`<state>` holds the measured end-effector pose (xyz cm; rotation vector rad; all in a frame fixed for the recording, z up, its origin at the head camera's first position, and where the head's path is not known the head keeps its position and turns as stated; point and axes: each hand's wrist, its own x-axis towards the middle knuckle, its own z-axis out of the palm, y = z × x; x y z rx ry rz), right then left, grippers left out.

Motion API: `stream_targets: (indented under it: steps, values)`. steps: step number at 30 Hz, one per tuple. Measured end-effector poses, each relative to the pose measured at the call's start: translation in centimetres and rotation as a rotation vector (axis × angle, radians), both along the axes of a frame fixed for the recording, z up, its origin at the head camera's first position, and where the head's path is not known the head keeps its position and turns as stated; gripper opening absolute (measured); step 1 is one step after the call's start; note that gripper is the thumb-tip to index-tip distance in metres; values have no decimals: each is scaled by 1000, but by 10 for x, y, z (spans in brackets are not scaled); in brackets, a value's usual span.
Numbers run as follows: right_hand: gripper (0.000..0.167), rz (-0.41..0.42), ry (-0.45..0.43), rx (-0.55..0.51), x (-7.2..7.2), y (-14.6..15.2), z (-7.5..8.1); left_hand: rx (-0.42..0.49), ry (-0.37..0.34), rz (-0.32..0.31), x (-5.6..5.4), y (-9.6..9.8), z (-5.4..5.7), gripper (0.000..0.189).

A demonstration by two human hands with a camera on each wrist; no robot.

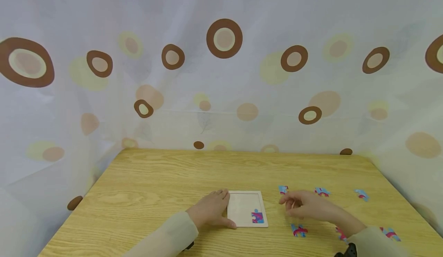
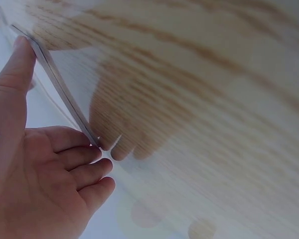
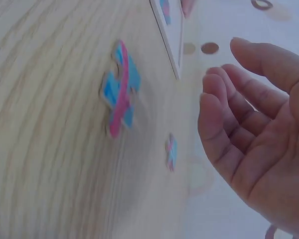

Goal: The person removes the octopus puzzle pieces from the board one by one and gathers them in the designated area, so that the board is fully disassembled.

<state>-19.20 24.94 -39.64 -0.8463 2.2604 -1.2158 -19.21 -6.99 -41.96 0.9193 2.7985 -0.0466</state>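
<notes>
A pale square puzzle tray (image 1: 242, 211) lies on the table, with one pink, blue and purple jigsaw piece (image 1: 257, 216) in its lower right corner. My left hand (image 1: 212, 209) rests along the tray's left edge, thumb near the lower corner and fingers by the upper one. The left wrist view shows that hand (image 2: 55, 169) against the tray's thin side (image 2: 65, 92). To the right of the tray, my right hand (image 1: 308, 207) hovers with loosely bent fingers, holding nothing. Near its fingertips lies a blue and pink piece (image 1: 283, 189); another piece (image 1: 299, 230) lies below it.
More loose jigsaw pieces are spread to the right: one piece (image 1: 322, 191) behind the right hand, one (image 1: 362, 194) farther right, one (image 1: 340, 234) partly hidden by the right forearm, and one (image 1: 390, 234) near the right sleeve. A patterned curtain (image 1: 221, 80) surrounds the wooden table (image 1: 155, 180).
</notes>
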Motion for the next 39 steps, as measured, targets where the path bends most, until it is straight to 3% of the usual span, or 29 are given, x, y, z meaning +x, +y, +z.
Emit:
stream_targets:
  steps: [8,16,27,39]
  values:
    - [25,33,108,22,-8,-38,-12,-17,21,-15,0,1,0,97]
    - [23,2,93,79,-8,-64,-17,-28,31,-8,1,2,2,96]
    - [16,-53,110,132,-11,-75,-26,-42,49,-22,2,2,4,96]
    - [9,-65,134,137,-8,-79,-23,-59,57,-20,2,3,4,96]
